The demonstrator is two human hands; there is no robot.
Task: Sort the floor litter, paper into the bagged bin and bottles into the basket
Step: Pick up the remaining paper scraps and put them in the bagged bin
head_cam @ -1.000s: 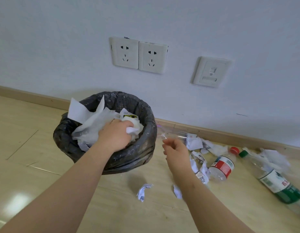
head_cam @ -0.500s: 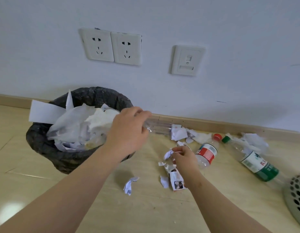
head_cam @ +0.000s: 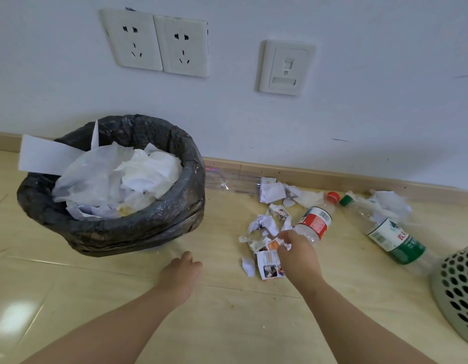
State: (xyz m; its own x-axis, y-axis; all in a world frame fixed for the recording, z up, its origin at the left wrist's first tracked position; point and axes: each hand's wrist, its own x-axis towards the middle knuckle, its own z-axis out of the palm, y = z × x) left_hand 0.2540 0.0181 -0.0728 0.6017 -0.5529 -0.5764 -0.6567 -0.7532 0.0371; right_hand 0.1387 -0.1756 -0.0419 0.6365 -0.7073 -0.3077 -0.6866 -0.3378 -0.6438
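Note:
The bin lined with a black bag [head_cam: 175, 224] stands on the floor at the left, heaped with white paper [head_cam: 148, 174]. My left hand [head_cam: 183, 271] is down on the floor in front of it, fingers bent; whatever lies under it is hidden. My right hand [head_cam: 299, 256] pinches a crumpled paper scrap [head_cam: 281, 243] among several torn paper scraps [head_cam: 264, 224]. A red-labelled bottle [head_cam: 316, 222] lies just behind that hand. A green-labelled bottle [head_cam: 393, 240] lies further right. The perforated basket [head_cam: 458, 292] shows at the right edge.
More crumpled paper [head_cam: 390, 203] sits by the skirting board behind the bottles, and a folded piece [head_cam: 272, 191] lies nearer the bin. A clear plastic item [head_cam: 227, 182] lies along the skirting. Bare floor stretches in front of me. Sockets and a switch are on the wall.
My left hand left the bin and dropped to the floor where a small paper scrap lay. My right hand stayed on the scrap pile and closed on a piece. The view shifted right.

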